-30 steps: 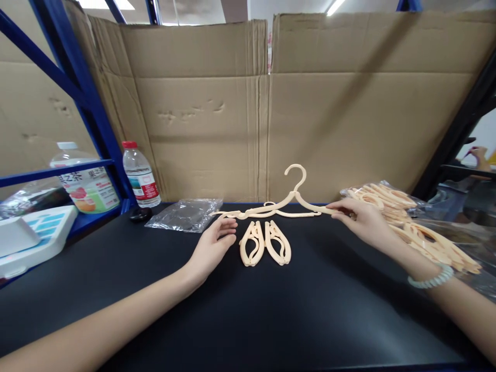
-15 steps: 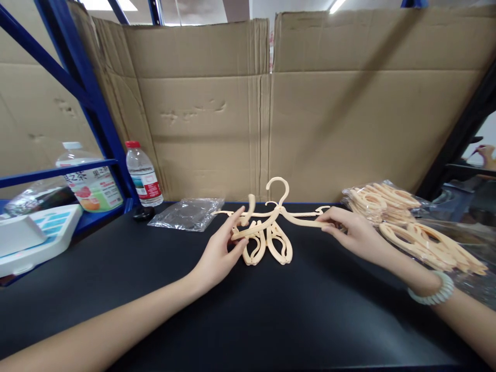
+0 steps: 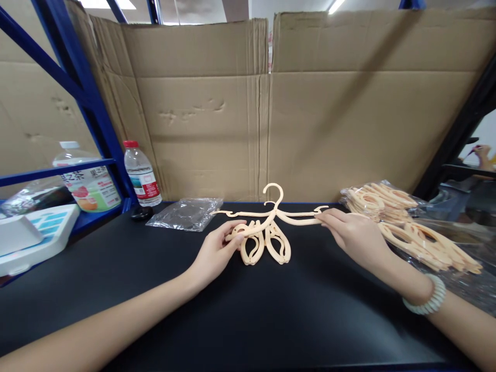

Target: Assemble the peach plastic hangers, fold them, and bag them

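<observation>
Peach plastic folding hangers on a black table, one in the hands.

The held hanger (image 3: 277,214) stands mid-table toward the far edge, hook up; its left arm is folded down and pinched in the left hand (image 3: 217,250), while its right arm stays spread level with its tip between the fingers of the right hand (image 3: 354,235). A second spread hanger (image 3: 240,213) lies flat just behind it. Two folded hangers (image 3: 265,248) lie side by side as closed loops just under the held one, between the two hands.
</observation>
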Demonstrator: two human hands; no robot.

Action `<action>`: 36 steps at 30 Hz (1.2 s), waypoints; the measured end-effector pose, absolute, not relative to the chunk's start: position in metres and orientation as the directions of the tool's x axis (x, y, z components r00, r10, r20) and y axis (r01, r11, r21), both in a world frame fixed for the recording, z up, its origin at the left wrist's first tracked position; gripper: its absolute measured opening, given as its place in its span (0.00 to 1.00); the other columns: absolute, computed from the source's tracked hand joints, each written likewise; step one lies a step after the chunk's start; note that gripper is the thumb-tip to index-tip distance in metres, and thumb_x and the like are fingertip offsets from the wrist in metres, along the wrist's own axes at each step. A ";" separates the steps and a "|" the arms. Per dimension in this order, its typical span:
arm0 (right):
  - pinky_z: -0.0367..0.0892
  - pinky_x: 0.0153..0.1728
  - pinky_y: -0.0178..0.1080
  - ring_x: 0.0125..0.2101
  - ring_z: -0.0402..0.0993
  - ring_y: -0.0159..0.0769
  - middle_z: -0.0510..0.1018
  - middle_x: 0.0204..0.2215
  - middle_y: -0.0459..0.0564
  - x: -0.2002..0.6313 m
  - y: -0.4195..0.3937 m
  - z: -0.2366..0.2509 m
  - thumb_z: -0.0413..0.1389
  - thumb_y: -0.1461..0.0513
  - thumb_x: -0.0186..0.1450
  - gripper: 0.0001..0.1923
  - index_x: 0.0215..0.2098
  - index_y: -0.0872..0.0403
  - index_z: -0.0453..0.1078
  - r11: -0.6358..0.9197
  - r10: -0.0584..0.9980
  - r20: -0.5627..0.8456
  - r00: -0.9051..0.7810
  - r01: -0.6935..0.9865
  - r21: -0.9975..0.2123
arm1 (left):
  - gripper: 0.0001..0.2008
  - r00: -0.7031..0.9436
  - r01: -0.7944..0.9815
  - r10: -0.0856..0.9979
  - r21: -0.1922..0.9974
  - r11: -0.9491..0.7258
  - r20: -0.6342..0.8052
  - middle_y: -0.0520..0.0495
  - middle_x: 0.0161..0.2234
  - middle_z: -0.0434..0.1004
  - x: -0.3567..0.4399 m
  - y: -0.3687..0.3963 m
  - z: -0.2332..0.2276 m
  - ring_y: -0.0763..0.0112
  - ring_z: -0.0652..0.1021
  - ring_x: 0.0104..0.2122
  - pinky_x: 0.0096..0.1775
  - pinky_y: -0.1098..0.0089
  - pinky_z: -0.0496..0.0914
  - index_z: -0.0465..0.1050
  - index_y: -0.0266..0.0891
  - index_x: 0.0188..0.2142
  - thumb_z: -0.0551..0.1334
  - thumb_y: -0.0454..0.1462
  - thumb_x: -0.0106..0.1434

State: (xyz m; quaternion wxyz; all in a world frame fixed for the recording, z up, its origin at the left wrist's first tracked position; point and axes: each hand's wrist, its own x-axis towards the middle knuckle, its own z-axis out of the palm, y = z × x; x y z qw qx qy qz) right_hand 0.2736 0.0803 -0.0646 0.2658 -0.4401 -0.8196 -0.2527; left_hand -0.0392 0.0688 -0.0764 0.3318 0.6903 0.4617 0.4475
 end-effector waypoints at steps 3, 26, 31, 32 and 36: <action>0.64 0.25 0.36 0.30 0.75 0.37 0.79 0.40 0.50 0.271 0.077 -0.066 0.45 0.69 0.65 0.17 0.44 0.53 0.72 0.348 0.552 0.703 -0.449 0.890 0.295 | 0.22 0.169 0.347 0.938 0.872 -0.345 0.304 0.43 0.39 0.76 -0.039 0.068 -0.076 0.63 0.76 0.39 0.40 0.64 0.72 0.67 0.34 0.50 0.58 0.44 0.60; 0.69 0.41 0.40 0.37 0.72 0.36 0.77 0.38 0.51 0.274 0.093 -0.067 0.61 0.54 0.57 0.17 0.42 0.54 0.73 0.392 0.920 0.381 -0.094 0.165 -0.905 | 0.20 0.039 -0.018 0.977 0.978 -0.208 0.209 0.49 0.29 0.76 -0.035 0.064 -0.070 0.72 0.76 0.32 0.40 0.70 0.71 0.70 0.33 0.46 0.67 0.39 0.54; 0.67 0.31 0.34 0.27 0.68 0.28 0.74 0.28 0.45 0.258 0.083 -0.066 0.65 0.56 0.54 0.19 0.42 0.54 0.70 0.282 0.949 0.291 -0.118 -0.087 -0.955 | 0.21 0.108 -0.062 0.975 0.980 -0.190 0.196 0.51 0.28 0.74 -0.027 0.056 -0.067 0.74 0.75 0.29 0.33 0.73 0.70 0.69 0.35 0.47 0.67 0.38 0.54; 0.67 0.29 0.34 0.25 0.67 0.28 0.73 0.27 0.43 0.253 0.081 -0.066 0.66 0.57 0.53 0.19 0.41 0.53 0.69 0.276 0.950 0.288 -0.123 -0.110 -0.955 | 0.20 0.139 -0.062 0.972 0.981 -0.182 0.189 0.51 0.28 0.73 -0.024 0.053 -0.067 0.74 0.74 0.28 0.31 0.74 0.70 0.69 0.35 0.46 0.67 0.39 0.55; 0.66 0.28 0.33 0.26 0.68 0.27 0.73 0.27 0.44 0.236 0.070 -0.067 0.65 0.58 0.55 0.13 0.31 0.54 0.66 0.280 0.909 0.301 -0.288 -0.112 -0.953 | 0.17 0.222 -0.026 0.961 0.986 -0.163 0.165 0.51 0.25 0.71 -0.013 0.044 -0.066 0.76 0.72 0.25 0.29 0.74 0.70 0.70 0.33 0.41 0.66 0.41 0.55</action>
